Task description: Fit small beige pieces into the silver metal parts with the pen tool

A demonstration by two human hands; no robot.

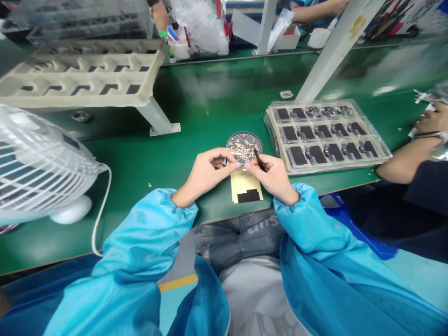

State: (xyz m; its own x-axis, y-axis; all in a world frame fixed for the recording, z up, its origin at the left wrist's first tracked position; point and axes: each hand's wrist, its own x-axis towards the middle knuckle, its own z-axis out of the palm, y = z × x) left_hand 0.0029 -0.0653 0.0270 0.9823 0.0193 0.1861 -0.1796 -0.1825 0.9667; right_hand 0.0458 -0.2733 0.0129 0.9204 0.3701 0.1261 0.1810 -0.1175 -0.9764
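Observation:
My left hand (206, 171) is closed in a pinch on a small metal part (234, 156) just above the table. Close beside it, my right hand (273, 175) grips black tweezers (259, 160) whose tip points at that part. Under both hands lies a yellow sheet (245, 189) carrying black stickers. Just beyond the fingers sits a round dish (244, 142) filled with several small pale pieces. To the right, a clear tray (327, 135) holds rows of dark parts in pockets.
A white fan (37, 161) with its cable stands at the left on the green table (147, 158). A beige rack (84, 72) on legs is behind it. A white post (332, 49) slants at the back right. Another person's arm (406, 161) rests at the right edge.

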